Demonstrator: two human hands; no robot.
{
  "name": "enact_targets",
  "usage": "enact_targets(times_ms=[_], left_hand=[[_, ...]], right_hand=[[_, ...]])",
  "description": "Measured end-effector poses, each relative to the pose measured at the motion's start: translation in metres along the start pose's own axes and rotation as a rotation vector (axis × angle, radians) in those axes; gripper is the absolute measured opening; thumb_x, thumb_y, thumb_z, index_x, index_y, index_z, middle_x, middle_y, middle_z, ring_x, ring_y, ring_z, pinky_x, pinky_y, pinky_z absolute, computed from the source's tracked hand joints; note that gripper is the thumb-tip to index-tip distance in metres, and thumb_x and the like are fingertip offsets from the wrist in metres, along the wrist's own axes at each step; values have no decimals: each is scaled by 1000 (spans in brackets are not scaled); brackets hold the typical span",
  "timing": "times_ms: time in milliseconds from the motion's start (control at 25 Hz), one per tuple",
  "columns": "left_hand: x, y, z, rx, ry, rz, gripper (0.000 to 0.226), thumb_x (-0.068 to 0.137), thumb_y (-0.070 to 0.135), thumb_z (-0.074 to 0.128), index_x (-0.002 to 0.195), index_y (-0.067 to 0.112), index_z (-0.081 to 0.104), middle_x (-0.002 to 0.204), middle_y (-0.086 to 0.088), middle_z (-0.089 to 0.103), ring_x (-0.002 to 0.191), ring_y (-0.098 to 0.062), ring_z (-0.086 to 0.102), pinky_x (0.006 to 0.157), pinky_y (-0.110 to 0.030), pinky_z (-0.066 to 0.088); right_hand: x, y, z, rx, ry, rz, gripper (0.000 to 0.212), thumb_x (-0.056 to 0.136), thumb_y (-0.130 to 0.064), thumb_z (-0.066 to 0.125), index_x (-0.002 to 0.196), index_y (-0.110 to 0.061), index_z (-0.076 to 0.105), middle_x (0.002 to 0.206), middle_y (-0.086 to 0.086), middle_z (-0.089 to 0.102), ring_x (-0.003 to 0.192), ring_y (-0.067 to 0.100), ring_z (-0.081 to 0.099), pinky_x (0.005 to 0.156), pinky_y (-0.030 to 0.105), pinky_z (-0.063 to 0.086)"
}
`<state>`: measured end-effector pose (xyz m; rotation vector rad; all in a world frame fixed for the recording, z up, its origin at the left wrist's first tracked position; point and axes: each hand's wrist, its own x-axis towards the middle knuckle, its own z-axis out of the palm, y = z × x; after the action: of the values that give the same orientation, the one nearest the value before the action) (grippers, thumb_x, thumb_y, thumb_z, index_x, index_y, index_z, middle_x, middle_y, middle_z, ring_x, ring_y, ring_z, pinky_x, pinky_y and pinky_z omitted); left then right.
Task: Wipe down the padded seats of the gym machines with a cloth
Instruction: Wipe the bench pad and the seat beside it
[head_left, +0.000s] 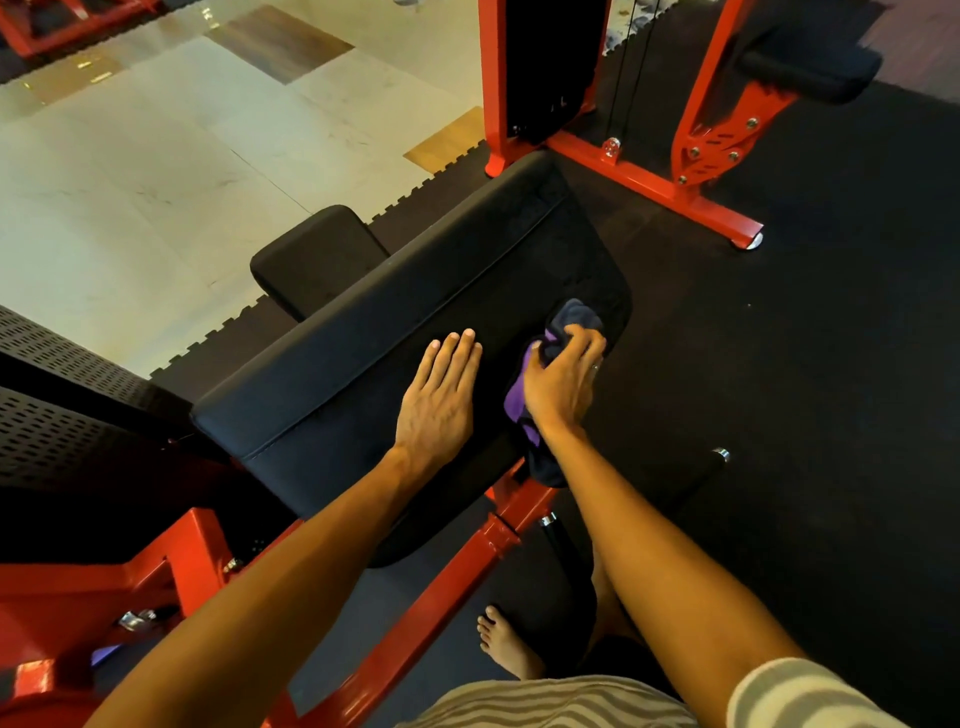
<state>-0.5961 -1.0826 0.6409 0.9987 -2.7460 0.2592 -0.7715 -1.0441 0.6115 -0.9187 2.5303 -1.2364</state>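
A long black padded seat (363, 343) on a red frame fills the middle of the view. My left hand (440, 395) lies flat on its top, fingers together and holding nothing. Just to its right, my right hand (563, 382) grips a bunched dark blue and purple cloth (519, 410), pressed against the pad near its right edge. Part of the cloth hangs down over the pad's near edge.
A smaller black pad (317, 257) sits behind the seat. The red frame (654, 182) of another machine, with a black roller pad (810, 75), stands at the upper right. Black rubber matting (805, 364) covers the floor to the right, pale tiles (156, 171) to the left. My bare foot (506, 644) is below.
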Motion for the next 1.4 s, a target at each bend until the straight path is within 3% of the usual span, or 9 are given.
enact_targets(times_ms=[160,280,400,480,720,840,1040,1200,1400], left_hand=[[5,4,6,66,-65,54,62,107,37,26,161,7,17,168,-14,11,157,-30,5,127,-48,8],[5,7,9,81,-56,31,62,108,37,28,161,8,17,169,-12,10,157,-28,4,127,-47,7],[5,8,12,75,-39,31,62,108,35,33,161,8,18,169,-12,12,157,-27,5,127,-47,8],[5,9,13,81,-37,26,62,108,35,33,161,8,17,169,-12,11,157,-27,5,127,-48,8],[3,9,14,99,-24,18,62,107,33,35,161,9,18,169,-11,12,157,-28,6,127,-49,10],[5,17,15,62,-5,-16,61,104,31,39,159,7,27,167,-13,19,156,-30,12,126,-51,12],[20,29,19,36,-20,-62,61,103,36,35,156,5,34,165,-15,24,155,-31,17,126,-52,15],[46,32,22,25,5,-34,60,102,34,41,155,6,37,164,-14,28,154,-30,20,126,-51,16],[67,46,26,28,-7,-93,59,101,32,47,153,5,39,165,-14,27,155,-32,18,125,-53,15]], right_hand=[[-86,12,7,-15,-84,-158,68,93,-49,58,150,-15,43,165,9,27,157,29,11,127,40,14],[-98,42,8,-41,-119,-212,68,99,-43,59,157,-16,36,170,5,15,158,25,3,127,44,15],[-69,49,8,-21,-90,-210,65,97,-28,60,156,-15,36,169,6,17,158,30,6,127,46,18],[-48,49,10,-21,-53,-177,58,100,-29,54,154,-14,40,167,8,23,156,33,13,126,43,17],[17,43,2,123,16,251,61,102,-46,49,152,-10,43,165,14,26,152,38,22,122,53,22],[-14,40,5,111,8,195,72,99,-54,50,156,-12,36,168,13,18,154,36,17,126,50,17],[-65,43,12,228,-73,212,75,100,-44,59,159,-8,27,169,16,14,155,31,18,124,40,20],[-20,38,3,392,-24,369,69,103,-35,59,156,-2,31,163,22,27,150,34,28,120,31,21],[66,61,-9,319,60,466,73,104,-42,54,155,3,29,161,24,32,150,37,29,120,32,12]])
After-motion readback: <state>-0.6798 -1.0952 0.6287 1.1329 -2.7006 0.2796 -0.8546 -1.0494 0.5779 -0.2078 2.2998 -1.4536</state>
